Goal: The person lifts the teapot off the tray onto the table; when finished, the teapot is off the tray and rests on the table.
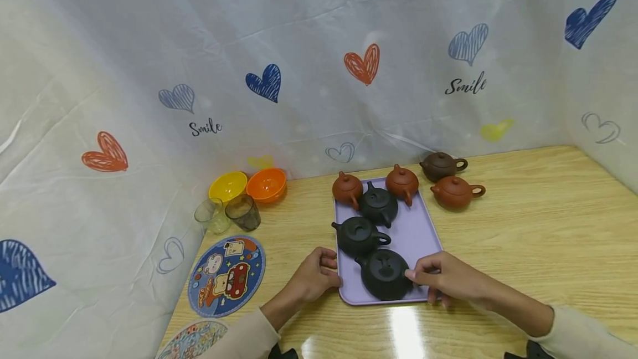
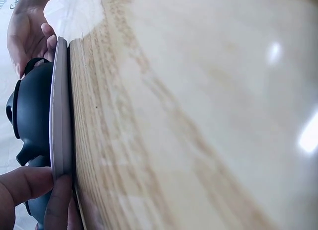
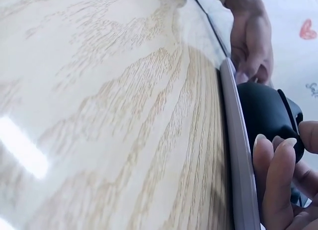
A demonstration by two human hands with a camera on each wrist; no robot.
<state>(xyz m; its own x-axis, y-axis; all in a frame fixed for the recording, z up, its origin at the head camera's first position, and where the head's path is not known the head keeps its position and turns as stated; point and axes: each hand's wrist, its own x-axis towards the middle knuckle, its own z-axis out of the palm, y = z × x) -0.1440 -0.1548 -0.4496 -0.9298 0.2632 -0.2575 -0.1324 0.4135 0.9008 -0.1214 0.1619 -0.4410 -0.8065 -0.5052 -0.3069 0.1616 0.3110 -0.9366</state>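
Lilac tray (image 1: 423,237) holding five teapots, nearest black teapot (image 1: 385,273) at right hand (image 1: 446,278)

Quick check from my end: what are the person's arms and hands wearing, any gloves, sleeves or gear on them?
Both hands, left hand and right hand, are bare: no gloves, no rings visible. Cream long sleeves cover both forearms to above the wrists. Dark gear edges show beneath each forearm at the frame's bottom.

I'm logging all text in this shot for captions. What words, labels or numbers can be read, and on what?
"Smile" – black script on the white heart-print sheet, left, under a blue-grey outline heart.
"Smile" – same sheet, right, under another blue-grey heart.
Round cartoon mat: any lettering is too small to read.
Teapots, purple tray, bowls and glasses: no text visible.
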